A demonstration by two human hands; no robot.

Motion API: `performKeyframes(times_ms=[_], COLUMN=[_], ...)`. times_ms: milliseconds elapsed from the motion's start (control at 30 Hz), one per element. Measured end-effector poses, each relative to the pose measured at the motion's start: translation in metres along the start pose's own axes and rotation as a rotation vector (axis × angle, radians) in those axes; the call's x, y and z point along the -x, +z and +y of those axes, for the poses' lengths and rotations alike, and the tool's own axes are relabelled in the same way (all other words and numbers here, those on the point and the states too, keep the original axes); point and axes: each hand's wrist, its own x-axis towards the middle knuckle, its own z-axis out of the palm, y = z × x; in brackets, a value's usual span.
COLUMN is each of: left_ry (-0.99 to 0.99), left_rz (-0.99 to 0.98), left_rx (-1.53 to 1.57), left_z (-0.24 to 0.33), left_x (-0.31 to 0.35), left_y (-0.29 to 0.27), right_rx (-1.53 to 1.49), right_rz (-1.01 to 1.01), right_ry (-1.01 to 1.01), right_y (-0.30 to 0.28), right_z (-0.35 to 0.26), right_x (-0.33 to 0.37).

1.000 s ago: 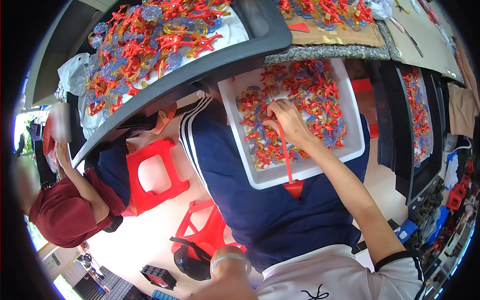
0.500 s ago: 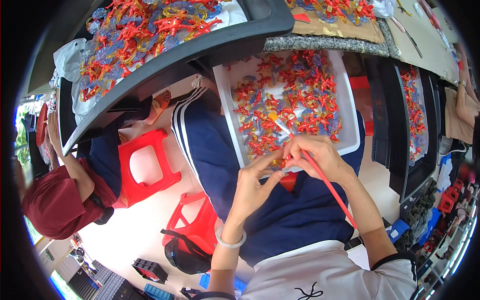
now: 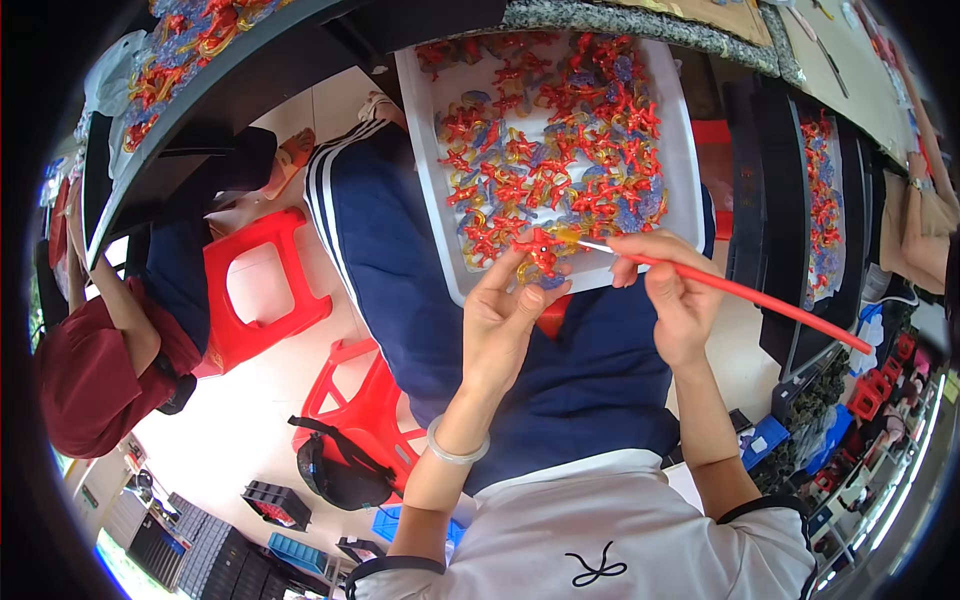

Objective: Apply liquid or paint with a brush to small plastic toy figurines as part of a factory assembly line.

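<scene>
Head view: left hand (image 3: 505,325) pinches one red figure (image 3: 541,250); right hand (image 3: 672,292) grips one red brush (image 3: 740,293), tip touching it, above one white tray (image 3: 685,160) of many figures.

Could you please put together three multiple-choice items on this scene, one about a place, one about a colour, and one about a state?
1. Where does the white tray of small pieces rest?
A. on the person's lap
B. on the red stool
C. on the floor

2. What colour is the handle of the brush?
A. green
B. red
C. black

3. What is the left hand doing?
A. lying flat and empty on the lap
B. gripping the tray's rim
C. pinching a small red piece in its fingertips

Answers:
1 A, the tray lies across the dark blue trousers.
2 B, the long thin handle in the right hand is red.
3 C, thumb and fingers close on the piece, with the brush tip right at it.
</scene>
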Motion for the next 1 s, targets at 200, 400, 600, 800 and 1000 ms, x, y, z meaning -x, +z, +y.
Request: performKeyframes(times_ms=[200, 400, 600, 800, 1000], left_ry=[-0.021, -0.057, -0.090, -0.099, -0.009], left_rz=[-0.046, -0.045, -0.100, -0.151, -0.232], left_rx=[0.021, 0.023, -0.049, -0.063, -0.385], left_z=[-0.004, -0.005, -0.007, -0.007, -0.003], left_x=[0.004, 0.004, 0.004, 0.003, 0.005], left_y=[-0.003, -0.003, -0.008, -0.009, -0.008], right_rx=[0.343, 0.324, 0.195, 0.542, 0.259], right_rz=[-0.038, -0.005, -0.057, -0.055, -0.275], right_ry=[-0.103, -0.084, 0.053, -0.161, -0.029], right_y=[0.012, 0.016, 0.001, -0.008, -0.003], right_z=[0.004, -0.001, -0.011, 0.002, -0.003], right_x=[-0.002, -0.007, -0.024, -0.044, -0.041])
